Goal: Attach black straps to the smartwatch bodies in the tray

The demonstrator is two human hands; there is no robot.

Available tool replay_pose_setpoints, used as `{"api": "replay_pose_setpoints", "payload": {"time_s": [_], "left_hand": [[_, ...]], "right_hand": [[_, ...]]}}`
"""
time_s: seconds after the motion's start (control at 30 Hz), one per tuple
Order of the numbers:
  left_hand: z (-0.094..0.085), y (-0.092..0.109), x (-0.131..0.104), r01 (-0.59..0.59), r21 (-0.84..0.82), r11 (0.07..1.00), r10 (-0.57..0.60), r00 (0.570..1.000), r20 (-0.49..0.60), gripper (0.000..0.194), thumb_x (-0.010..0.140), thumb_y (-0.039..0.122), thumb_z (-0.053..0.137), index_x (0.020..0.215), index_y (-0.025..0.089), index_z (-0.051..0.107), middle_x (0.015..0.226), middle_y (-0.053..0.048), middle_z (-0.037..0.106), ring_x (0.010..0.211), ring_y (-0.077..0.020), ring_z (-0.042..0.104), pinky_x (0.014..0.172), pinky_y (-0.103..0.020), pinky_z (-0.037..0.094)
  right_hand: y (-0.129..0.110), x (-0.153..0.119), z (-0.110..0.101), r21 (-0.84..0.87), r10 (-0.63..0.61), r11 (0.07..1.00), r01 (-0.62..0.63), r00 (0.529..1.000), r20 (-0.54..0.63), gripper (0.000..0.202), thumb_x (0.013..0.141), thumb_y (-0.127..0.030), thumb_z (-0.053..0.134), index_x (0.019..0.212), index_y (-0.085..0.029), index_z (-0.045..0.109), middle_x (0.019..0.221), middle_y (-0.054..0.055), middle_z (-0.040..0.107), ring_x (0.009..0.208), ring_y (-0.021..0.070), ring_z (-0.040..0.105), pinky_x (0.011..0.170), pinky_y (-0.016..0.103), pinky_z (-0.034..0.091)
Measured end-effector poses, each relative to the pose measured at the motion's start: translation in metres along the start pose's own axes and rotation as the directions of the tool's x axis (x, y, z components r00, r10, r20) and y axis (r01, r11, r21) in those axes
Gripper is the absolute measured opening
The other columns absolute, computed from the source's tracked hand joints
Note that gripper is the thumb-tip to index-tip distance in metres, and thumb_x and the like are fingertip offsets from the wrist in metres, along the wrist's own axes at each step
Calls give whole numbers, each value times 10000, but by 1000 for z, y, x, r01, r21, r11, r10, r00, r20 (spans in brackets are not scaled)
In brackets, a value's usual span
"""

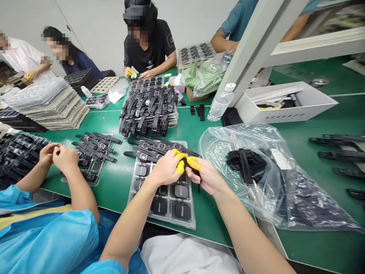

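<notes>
My left hand [169, 167] and my right hand [205, 176], with yellow finger cots on several fingertips, meet above a clear plastic tray [169, 222]. Both are closed on a small dark piece between them, mostly hidden by the fingers. It looks like a black watch strap [199, 187], one end hanging below my right hand. Square black watch bodies [181, 210] sit in the tray's near pockets. Across its far end lie several watches with straps fitted [155, 147]. To the right, a clear plastic bag [273, 152] holds loose black straps [245, 164].
A co-worker's hands [63, 156] work at the left over another tray of watches [97, 146]. Ahead stands a pile of strapped watches [148, 110]. A water bottle [221, 103], a white box [285, 114] and a slanted post [253, 49] are farther right. Stacked trays [51, 102] stand left.
</notes>
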State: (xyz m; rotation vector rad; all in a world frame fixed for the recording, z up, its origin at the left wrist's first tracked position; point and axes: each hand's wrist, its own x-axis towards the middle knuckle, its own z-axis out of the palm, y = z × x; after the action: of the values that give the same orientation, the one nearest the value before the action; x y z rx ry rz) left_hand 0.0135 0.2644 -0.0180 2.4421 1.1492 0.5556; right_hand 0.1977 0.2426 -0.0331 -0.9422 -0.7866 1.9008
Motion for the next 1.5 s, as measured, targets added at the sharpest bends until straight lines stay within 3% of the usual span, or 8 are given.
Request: {"api": "replay_pose_setpoints", "payload": {"time_s": [0.37,0.7,0.83,1.1,1.27,1.5], "left_hand": [[0,1,1,6,17,1000,-6,1000,13,379,973,210,502,1333,144,596,1258,-143,665,1205,-265,627,1079,-414,554],[7,-4,3,-6,-68,998,1,996,-85,324,1025,221,426,1300,187,593,1218,-130,676,1140,-265,655,1017,-427,563],[8,-9,3,-83,-116,990,74,994,-77,413,976,154,441,1372,159,559,1269,-147,649,1183,-268,629,1045,-442,546],[14,-9,5,-105,-169,980,72,979,-193,422,925,74,422,1292,180,603,1205,-108,672,1139,-236,638,1003,-401,557],[15,-8,4,-83,-152,985,61,987,-149,408,999,156,428,1384,162,564,1265,-140,640,1200,-264,618,1053,-442,542],[13,-11,3,-81,-128,988,65,990,-125,386,1065,236,404,1402,160,575,1285,-153,641,1232,-270,611,1065,-448,541]], "right_hand": [[-1,1,1,23,-14,1000,14,1000,16,524,735,-612,896,799,-187,596,568,-9,641,413,43,331,396,189,242],[2,2,13,70,-144,985,155,979,-148,607,677,-582,924,972,-232,525,622,-86,621,394,38,349,386,172,225],[1,3,14,69,-165,982,177,975,-150,602,690,-573,907,980,-240,497,597,-104,598,381,32,308,379,168,197],[-1,2,14,80,-211,972,223,968,-136,576,723,-521,889,973,-261,440,573,-113,599,366,28,262,387,166,158],[3,5,16,101,-255,954,282,942,-220,563,722,-500,886,958,-265,431,571,-119,589,360,29,275,386,169,165],[4,7,14,76,-225,966,247,948,-226,565,703,-506,889,966,-252,457,562,-117,582,362,27,276,380,165,159]]}}
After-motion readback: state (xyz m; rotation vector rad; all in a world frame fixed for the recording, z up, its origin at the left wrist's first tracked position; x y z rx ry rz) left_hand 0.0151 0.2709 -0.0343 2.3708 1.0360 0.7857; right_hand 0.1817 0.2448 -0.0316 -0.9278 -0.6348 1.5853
